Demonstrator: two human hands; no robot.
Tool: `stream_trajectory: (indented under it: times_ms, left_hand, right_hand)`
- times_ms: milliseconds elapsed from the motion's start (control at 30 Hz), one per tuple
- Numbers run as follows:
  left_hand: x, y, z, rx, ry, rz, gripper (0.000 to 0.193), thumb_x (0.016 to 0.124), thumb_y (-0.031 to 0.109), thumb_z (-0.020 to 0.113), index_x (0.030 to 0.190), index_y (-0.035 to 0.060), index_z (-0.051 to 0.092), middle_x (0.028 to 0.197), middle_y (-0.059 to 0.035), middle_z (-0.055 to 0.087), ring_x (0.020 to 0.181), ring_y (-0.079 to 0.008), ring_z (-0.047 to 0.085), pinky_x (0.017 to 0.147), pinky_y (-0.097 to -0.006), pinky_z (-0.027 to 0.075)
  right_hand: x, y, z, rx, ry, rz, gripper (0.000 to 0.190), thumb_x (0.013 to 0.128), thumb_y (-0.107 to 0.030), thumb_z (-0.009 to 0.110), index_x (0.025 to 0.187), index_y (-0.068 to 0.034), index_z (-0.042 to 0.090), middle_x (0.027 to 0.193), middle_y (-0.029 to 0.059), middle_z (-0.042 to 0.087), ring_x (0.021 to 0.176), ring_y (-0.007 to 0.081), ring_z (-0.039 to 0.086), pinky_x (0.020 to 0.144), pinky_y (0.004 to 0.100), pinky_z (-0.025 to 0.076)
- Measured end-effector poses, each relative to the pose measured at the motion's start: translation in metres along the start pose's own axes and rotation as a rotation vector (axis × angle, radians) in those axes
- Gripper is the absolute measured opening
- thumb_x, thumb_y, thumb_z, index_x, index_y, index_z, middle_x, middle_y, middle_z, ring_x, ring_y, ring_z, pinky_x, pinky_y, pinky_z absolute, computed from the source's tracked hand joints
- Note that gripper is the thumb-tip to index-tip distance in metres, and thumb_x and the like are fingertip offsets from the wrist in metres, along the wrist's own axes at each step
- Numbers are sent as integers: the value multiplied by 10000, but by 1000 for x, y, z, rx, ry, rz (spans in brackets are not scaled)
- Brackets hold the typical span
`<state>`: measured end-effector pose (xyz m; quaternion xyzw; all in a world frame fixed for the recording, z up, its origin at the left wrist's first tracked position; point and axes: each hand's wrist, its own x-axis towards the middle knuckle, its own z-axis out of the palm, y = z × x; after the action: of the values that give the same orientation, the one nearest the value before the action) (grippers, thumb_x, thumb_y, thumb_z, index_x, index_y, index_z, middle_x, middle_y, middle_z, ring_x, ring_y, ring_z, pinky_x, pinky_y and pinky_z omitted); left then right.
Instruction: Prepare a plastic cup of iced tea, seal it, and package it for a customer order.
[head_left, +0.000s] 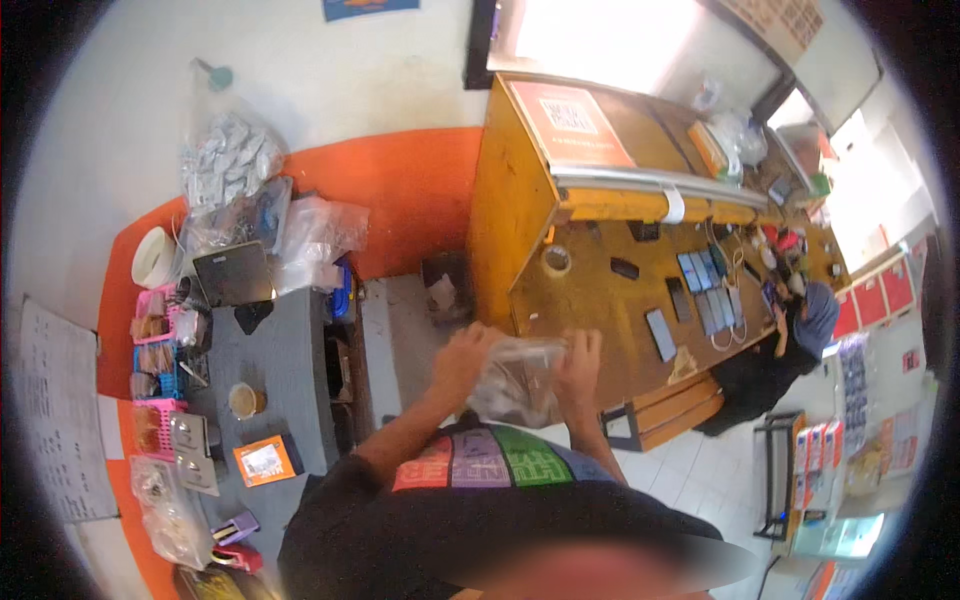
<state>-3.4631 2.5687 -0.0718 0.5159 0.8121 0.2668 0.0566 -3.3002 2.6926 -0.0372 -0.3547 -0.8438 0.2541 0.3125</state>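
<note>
A clear plastic bag (517, 386) is stretched between my two hands in front of my chest. My left hand (465, 364) is closed on its upper left edge, and my right hand (577, 367) grips its upper right corner. Whether anything lies inside the bag cannot be told. Beyond my right hand stands a wooden counter (600, 315), with a roll of tape (556, 260) and several phones (661, 334) on it. Left of me, a grey table (289, 382) holds a plastic cup (246, 401) and an orange packet (266, 460).
Another person (795, 352) sits at the counter's far end. Pink and blue baskets (159, 420) line the grey table's wall side. A black bin (448, 289) stands between table and counter. Staplers (236, 529) lie at lower left; a tablet (236, 275) leans near plastic bags.
</note>
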Motion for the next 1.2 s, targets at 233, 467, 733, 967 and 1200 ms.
stream_trajectory:
  times_ms: [233,467,733,967,1200]
  left_hand:
    - [24,-85,52,-475,3,-430,327,776,129,619,1087,51,560,1110,-201,580,984,-364,575,816,-463,463]
    - [21,-72,-26,127,363,207,343,764,89,554,1106,97,581,968,-90,587,917,-282,571,833,-399,455]
    - [-154,-151,135,-809,-7,-283,277,854,213,556,1069,40,579,769,-115,578,755,-253,595,683,-414,485]
    - [-132,-53,-42,129,888,153,140,843,211,598,839,73,583,682,-100,550,602,-251,572,532,-340,469]
    - [-303,-84,34,-1296,-323,-1091,269,857,177,599,1029,-21,660,1031,-165,657,940,-245,630,897,-382,463]
  right_hand:
    - [20,10,-13,-625,-734,222,203,877,-131,479,1020,-19,569,967,271,582,923,399,580,771,465,489]
    - [-24,89,31,-482,-623,-117,262,833,-259,544,953,-35,609,825,207,644,762,367,631,668,492,496]
    - [-72,60,65,187,-611,371,254,855,-219,576,927,1,679,749,150,663,702,233,631,662,355,484]
    - [-5,-28,-11,154,7,-746,257,879,-227,567,1006,-21,655,895,166,658,780,290,624,740,391,479]
    - [-61,107,81,841,-1668,573,293,852,-276,624,1060,-72,596,1017,93,600,913,231,573,796,386,465]
